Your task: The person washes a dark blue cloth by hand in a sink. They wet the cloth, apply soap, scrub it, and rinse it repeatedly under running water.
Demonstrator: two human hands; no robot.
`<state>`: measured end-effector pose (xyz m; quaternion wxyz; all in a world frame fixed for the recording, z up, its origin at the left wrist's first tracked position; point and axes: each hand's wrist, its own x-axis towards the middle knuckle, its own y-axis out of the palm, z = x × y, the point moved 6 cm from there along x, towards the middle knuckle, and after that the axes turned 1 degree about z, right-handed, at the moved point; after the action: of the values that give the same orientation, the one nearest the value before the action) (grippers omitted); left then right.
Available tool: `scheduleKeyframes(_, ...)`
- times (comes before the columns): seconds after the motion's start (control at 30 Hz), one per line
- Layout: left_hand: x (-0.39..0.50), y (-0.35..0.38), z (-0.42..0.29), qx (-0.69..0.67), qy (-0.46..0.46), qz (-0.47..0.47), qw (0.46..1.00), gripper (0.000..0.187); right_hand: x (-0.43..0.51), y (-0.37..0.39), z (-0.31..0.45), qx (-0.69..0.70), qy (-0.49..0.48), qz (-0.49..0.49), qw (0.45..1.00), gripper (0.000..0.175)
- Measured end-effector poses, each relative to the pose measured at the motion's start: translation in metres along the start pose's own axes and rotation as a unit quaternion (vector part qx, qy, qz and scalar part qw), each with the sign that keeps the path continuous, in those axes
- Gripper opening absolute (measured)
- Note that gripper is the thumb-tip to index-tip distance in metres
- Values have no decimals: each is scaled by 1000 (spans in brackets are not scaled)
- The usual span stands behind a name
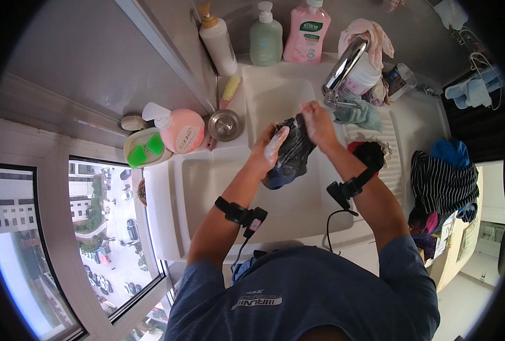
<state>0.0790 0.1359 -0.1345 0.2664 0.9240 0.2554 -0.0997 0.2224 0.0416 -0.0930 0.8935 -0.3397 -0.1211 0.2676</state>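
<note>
A dark, wet cloth garment (294,155) streaked with white suds hangs between my two hands over the white laundry sink (218,200). My left hand (270,148) grips its left side, with lather on the thumb. At the upper right corner my right hand (319,123) is closed on the fabric; a small pinkish bit shows by its fingertips, too blurred to name. Beyond the hands lies a smaller basin (273,96), and the chrome faucet (347,64) rises at its right. The cloth covers most of my left fingers.
Pump bottles, among them a green one (266,40) and a pink one (307,34), line the back. A metal bowl (225,125), scrub brush (230,90) and soap dish (163,157) stand left. Dark clothing (369,154) lies on the ribbed washboard (391,183). A striped garment (442,181) is piled right.
</note>
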Motion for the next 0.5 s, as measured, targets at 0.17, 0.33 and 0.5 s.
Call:
scheduleKeyframes(0.17,-1,-7,-24,-56,57,76,994,43,-12,-13,9,422,51,89,901,39)
scheduleKeyframes(0.33,5,-8,-8,-108,20,-18,994,35,-54,18,33,203,-81,104,970,37)
scheduleKeyframes(0.5,-3,4,12,125,69,-70,987,35,-65,28,29,120,-25,-34,992,31)
